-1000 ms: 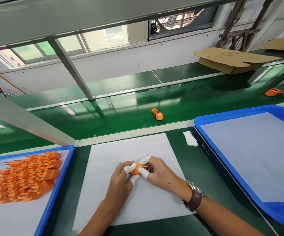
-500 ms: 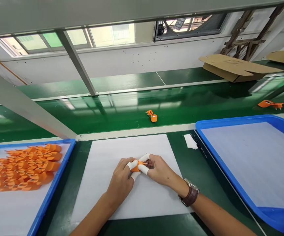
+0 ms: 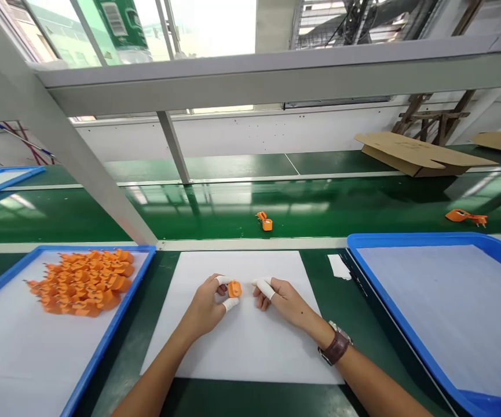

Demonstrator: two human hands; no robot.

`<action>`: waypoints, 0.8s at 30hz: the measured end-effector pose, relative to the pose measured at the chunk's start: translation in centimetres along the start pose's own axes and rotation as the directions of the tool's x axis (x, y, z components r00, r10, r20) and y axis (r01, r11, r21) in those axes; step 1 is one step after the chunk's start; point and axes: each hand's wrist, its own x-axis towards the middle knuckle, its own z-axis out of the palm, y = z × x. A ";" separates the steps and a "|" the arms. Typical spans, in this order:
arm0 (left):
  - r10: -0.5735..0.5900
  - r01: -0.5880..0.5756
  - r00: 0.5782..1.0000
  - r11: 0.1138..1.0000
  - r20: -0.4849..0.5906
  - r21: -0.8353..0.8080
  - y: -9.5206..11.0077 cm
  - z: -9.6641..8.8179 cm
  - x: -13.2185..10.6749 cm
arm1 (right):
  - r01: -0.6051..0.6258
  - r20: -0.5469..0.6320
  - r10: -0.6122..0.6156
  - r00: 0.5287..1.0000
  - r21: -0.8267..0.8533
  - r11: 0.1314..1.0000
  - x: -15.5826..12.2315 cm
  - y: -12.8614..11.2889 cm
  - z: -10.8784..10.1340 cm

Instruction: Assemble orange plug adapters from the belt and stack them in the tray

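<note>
Between the thumb and forefinger of my left hand (image 3: pixel 211 304) is a small orange plug piece (image 3: pixel 234 289), its face turned up. My right hand (image 3: pixel 281 296) is a short way to the right of it, apart from the piece. Its thumb and forefinger are pinched together, and whatever may be between their tips is too small to make out. White finger covers are on the thumbs and forefingers. Both hands are above a white sheet (image 3: pixel 241 353) on the green table.
A blue-rimmed tray (image 3: pixel 102 341) on the left carries many orange plug pieces (image 3: pixel 87 281). To the right lies another blue tray (image 3: pixel 445 301) lined with white. Orange pieces (image 3: pixel 266 223) rest on the green belt (image 3: pixel 320 214) behind. A grey post (image 3: pixel 98 179) slants down at left.
My hands have drawn apart; the orange piece stays in the left one, and the right has let go of it. The head view has tilted upward.
</note>
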 end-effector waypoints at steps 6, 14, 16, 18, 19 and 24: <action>-0.067 0.049 0.982 0.993 -0.174 -0.105 1.5 -4.2 -3.5 | 0.096 0.020 -0.094 0.995 -0.233 0.968 -0.7 0.9 0.6; -0.376 0.511 0.444 0.852 -0.814 -0.115 -4.4 -18.4 -14.8 | 0.205 0.128 -0.168 0.977 -0.390 0.898 -0.7 2.3 0.8; -0.458 0.637 0.414 0.763 -0.787 -0.109 -6.7 -20.3 -17.1 | 0.215 0.127 -0.179 0.976 -0.390 0.895 -0.7 2.6 0.9; -0.509 0.714 0.408 0.696 -0.758 -0.083 -8.6 -21.0 -18.6 | 0.221 0.122 -0.187 0.975 -0.397 0.891 -0.7 2.9 0.9; -0.520 0.731 0.408 0.678 -0.751 -0.072 -9.4 -21.0 -18.9 | 0.219 0.117 -0.187 0.975 -0.400 0.890 -0.7 3.0 0.9; -0.517 0.726 0.436 0.686 -0.736 -0.052 -11.7 -20.4 -18.9 | 0.191 0.085 -0.172 0.982 -0.406 0.894 -0.7 3.1 0.8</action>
